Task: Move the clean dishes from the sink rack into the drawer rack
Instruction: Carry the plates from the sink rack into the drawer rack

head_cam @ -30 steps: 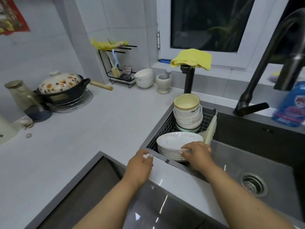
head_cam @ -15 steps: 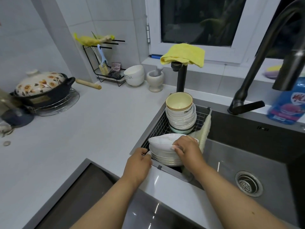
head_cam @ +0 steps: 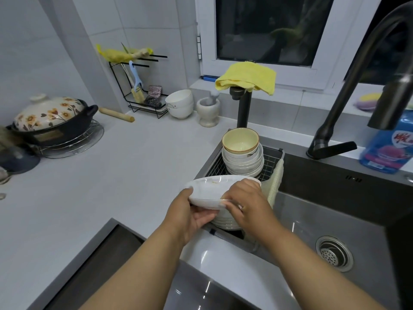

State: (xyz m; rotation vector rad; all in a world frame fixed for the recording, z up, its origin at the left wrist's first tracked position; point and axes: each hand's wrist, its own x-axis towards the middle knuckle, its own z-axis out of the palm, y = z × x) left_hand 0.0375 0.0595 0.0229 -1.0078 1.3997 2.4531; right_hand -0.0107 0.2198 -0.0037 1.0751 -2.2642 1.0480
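Lifting the top plate clear of the plate stack in the sink rack goes best kept level, w/ grip firm on both rims. Left hand grasps its near-left edge, fingers curled beneath; right hand pinches the right rim from above. Bowl stack sits behind; white table lies to the left.

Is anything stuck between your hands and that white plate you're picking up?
No. Both hands are already on the shallow white plate: the left hand holds its near-left rim and the right hand grips its right side, tilting it above the stack of white plates in the wire sink rack.
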